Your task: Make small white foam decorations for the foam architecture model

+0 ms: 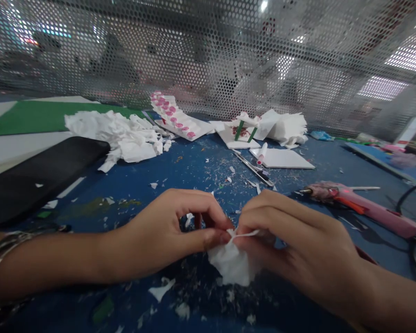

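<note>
A crumpled piece of white tissue paper (233, 264) hangs between my hands, just above the blue table. My left hand (175, 222) pinches its upper edge between thumb and forefinger. From the other side my right hand (298, 231) grips the same paper, thumb and fingers pressed together on it. The two hands' fingertips nearly meet at the gathered top. Small torn paper scraps (162, 290) lie on the table below and around them.
A black phone-like slab (48, 173) lies left, beside a heap of torn white tissue (125, 134). Behind are a pink-dotted paper strip (175, 115), tweezers (253, 167) and a white board (286, 158). A pink glue gun (374, 208) with a cable lies right. Perforated metal mesh (208, 55) closes the back.
</note>
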A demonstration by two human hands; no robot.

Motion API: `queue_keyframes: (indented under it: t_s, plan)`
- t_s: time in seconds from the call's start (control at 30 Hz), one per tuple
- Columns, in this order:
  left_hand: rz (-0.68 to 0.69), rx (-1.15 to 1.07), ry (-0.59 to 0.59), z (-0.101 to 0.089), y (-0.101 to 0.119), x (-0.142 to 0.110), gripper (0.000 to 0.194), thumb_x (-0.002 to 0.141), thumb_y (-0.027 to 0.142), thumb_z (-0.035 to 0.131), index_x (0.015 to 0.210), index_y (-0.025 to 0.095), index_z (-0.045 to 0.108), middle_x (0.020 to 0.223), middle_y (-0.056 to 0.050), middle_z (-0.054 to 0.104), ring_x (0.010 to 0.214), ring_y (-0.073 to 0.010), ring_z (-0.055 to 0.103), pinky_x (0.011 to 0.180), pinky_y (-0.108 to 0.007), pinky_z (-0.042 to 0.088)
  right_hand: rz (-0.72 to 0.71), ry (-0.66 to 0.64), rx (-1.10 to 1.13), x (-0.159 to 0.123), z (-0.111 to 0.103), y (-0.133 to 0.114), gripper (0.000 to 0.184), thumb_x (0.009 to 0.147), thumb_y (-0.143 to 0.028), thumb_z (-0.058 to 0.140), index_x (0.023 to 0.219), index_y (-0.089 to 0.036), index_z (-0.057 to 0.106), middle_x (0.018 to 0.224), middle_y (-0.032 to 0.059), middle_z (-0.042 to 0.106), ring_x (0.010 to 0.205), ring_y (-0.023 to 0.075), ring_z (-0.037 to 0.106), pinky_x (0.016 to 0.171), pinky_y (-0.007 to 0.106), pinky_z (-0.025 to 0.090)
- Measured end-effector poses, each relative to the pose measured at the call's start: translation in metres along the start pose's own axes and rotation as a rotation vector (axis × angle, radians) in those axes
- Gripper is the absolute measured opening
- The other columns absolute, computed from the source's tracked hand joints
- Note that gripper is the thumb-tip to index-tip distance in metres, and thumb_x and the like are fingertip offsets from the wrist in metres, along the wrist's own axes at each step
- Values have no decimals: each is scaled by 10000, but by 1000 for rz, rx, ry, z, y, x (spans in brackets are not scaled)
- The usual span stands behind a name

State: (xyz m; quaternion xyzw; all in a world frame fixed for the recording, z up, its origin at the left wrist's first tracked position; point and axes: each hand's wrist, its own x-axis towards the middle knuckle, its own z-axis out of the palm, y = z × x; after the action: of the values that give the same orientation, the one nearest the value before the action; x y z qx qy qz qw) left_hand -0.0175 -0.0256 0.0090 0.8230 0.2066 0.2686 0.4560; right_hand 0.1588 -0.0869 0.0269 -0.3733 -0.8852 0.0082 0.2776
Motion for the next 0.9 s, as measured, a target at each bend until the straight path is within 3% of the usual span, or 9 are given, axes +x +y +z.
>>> queue_keyframes:
  t_s: [0.13, 0.23, 0.4, 0.67, 0.9]
  plan:
    - [43, 95, 71, 2, 1, -2, 72, 742, 147, 552, 691, 157, 602, 675, 28, 600, 626, -66, 550, 597, -132, 408, 76, 9, 64, -1, 2, 3, 47, 795, -135, 477, 766, -169, 493, 711, -7, 527, 639, 69, 488, 586, 179, 420]
    - [83, 141, 113, 4, 1, -5, 78, 751, 127, 533, 726, 156, 601, 714, 19, 616, 664, -70, 564, 624, -132, 414, 68, 36, 52, -1, 4, 3, 54, 788, -126, 487, 756, -170, 485, 709, -11, 527, 645, 69, 485, 607, 177, 415]
    - [153, 166, 96, 4, 2, -7, 101, 678, 189, 642, 752, 150, 586, 725, 14, 613, 667, -82, 561, 634, -145, 422, 18, 84, 39, -2, 8, 0, 84, 777, -107, 486, 713, -161, 477, 674, 4, 537, 637, 84, 492, 595, 191, 418]
    - [154, 209, 100, 4, 4, -4, 34, 745, 143, 552, 739, 160, 581, 733, 9, 593, 670, -79, 538, 620, -145, 416, 92, 75, 131, -3, 7, 0, 80, 778, -135, 504, 708, -168, 483, 673, 1, 554, 624, 74, 509, 567, 178, 425]
    - [103, 74, 98, 0, -2, 0, 87, 738, 121, 556, 767, 186, 606, 838, 25, 619, 760, -74, 552, 684, -128, 405, 153, 20, 170, 3, -6, 1, 52, 749, -130, 538, 756, -181, 546, 687, -16, 625, 586, 52, 559, 551, 143, 430]
